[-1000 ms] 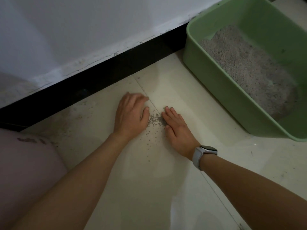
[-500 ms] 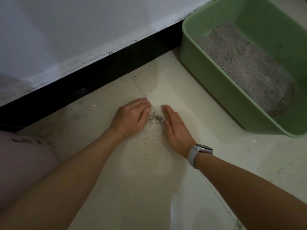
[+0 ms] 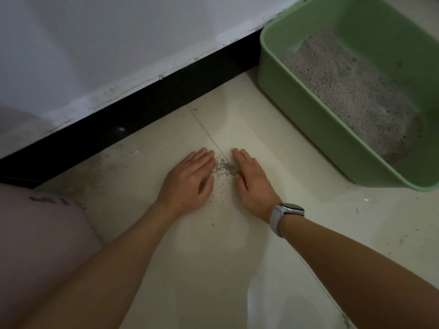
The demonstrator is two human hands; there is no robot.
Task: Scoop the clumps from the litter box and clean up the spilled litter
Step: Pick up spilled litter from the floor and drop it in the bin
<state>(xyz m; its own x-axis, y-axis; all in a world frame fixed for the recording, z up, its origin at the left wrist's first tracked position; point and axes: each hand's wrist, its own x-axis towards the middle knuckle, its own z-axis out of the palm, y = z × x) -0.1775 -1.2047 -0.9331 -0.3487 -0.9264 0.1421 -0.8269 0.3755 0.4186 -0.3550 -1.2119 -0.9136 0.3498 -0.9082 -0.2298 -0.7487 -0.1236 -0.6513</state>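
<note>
Left hand (image 3: 190,179) and right hand (image 3: 251,179) lie flat, fingers straight, flanking the spilled litter (image 3: 223,168) on the floor (image 3: 213,269); litter box (image 3: 308,119) nearby. Best sweep palms together, edges down, catching stray grains.

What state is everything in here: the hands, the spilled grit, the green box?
Left hand: flat on the floor, fingers straight.
Right hand: flat on the floor, fingers straight.
Spilled litter: small pile between the hands, stray grains nearby.
Litter box: uncovered, holding grey litter.
Watch: on the right wrist.
</note>
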